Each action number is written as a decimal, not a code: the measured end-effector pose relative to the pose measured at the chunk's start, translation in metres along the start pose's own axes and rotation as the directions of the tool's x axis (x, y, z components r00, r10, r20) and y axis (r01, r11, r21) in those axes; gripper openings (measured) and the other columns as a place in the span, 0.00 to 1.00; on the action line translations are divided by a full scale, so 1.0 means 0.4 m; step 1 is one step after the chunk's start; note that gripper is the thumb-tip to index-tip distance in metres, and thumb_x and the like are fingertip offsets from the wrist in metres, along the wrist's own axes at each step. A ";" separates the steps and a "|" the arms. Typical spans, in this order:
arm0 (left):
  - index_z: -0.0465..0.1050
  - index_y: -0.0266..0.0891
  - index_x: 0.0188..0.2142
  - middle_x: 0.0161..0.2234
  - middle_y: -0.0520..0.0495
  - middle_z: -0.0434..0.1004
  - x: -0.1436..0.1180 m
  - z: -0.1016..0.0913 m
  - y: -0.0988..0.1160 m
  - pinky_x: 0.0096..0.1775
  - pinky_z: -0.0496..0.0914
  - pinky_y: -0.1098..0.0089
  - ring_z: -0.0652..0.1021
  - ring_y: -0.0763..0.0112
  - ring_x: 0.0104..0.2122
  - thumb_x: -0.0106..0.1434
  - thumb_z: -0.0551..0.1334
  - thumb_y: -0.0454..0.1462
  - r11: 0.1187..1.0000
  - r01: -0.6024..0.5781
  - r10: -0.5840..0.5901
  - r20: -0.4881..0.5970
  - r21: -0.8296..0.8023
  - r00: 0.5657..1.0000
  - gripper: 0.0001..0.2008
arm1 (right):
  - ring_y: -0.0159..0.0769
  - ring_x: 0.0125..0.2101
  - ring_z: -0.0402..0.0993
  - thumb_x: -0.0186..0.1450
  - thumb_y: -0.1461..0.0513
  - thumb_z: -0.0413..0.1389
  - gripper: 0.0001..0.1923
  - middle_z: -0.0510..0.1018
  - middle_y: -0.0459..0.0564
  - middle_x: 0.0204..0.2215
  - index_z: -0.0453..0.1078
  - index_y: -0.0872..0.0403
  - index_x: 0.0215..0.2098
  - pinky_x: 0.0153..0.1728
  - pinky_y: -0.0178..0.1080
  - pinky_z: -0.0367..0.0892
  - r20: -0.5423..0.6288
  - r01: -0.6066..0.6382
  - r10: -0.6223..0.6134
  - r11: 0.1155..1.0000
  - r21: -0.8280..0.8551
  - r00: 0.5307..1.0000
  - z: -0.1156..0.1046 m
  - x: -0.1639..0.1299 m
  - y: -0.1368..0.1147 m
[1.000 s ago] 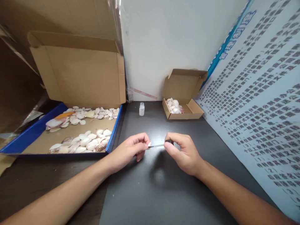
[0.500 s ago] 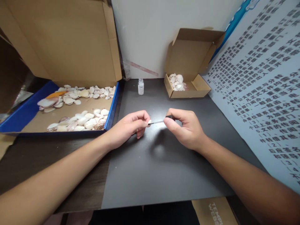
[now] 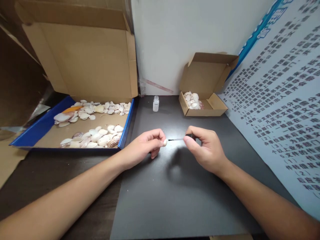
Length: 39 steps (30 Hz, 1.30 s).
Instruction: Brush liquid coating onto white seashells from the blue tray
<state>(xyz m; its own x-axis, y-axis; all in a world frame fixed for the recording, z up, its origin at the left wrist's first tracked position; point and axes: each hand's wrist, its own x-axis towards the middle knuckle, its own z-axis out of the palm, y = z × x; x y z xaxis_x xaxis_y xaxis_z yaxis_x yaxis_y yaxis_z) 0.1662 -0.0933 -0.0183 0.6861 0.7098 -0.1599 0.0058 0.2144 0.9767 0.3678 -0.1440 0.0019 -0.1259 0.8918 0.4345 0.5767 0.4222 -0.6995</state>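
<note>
Between thumb and fingertips, my left hand [image 3: 150,143] pinches a small white seashell [image 3: 165,142], mostly covered by the fingers. My right hand [image 3: 206,145] is closed around the black cap of an applicator brush [image 3: 176,139]. The brush's thin stem points left, and its dark bristle tip stands a short gap from the shell. Behind the hands, an uncapped small glass bottle [image 3: 155,104] with a label stands upright on the dark grey mat [image 3: 160,200].
At left, an open blue-sided cardboard box [image 3: 126,128] holds many seashells [image 3: 100,136] and an orange piece [image 3: 72,109]. A smaller open cardboard box [image 3: 206,112] with white shells [image 3: 192,100] stands at back right. A printed board [image 3: 280,110] leans along the right side.
The brush tip was touching the shell and has since drawn away to the right, leaving a gap. The whole view has shifted, so everything appears lower and slightly further right.
</note>
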 end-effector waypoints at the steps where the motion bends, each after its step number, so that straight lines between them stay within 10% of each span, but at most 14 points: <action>1: 0.65 0.39 0.30 0.21 0.58 0.59 0.000 0.000 0.000 0.26 0.60 0.73 0.63 0.78 0.21 0.62 0.59 0.35 1.000 -0.001 0.001 0.003 0.000 1.000 0.05 | 0.28 0.20 0.57 0.63 0.62 0.51 0.14 0.61 0.40 0.17 0.58 0.53 0.21 0.23 0.33 0.54 0.000 0.010 -0.010 1.000 0.018 1.000 0.000 0.000 0.000; 39: 0.65 0.39 0.29 0.20 0.58 0.60 -0.004 0.003 0.009 0.26 0.60 0.73 0.63 0.77 0.21 0.60 0.60 0.36 0.999 0.019 -0.020 -0.007 -0.029 1.000 0.05 | 0.29 0.20 0.57 0.65 0.59 0.51 0.15 0.61 0.41 0.17 0.57 0.52 0.21 0.24 0.34 0.54 0.035 0.017 -0.017 1.000 0.011 0.999 -0.003 0.001 -0.003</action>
<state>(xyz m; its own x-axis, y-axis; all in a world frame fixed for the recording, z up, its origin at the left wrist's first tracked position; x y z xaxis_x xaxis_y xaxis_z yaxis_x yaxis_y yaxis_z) 0.1660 -0.0946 -0.0145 0.6806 0.7102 -0.1800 -0.0023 0.2477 0.9688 0.3679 -0.1443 0.0034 -0.1639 0.8897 0.4261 0.5655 0.4387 -0.6984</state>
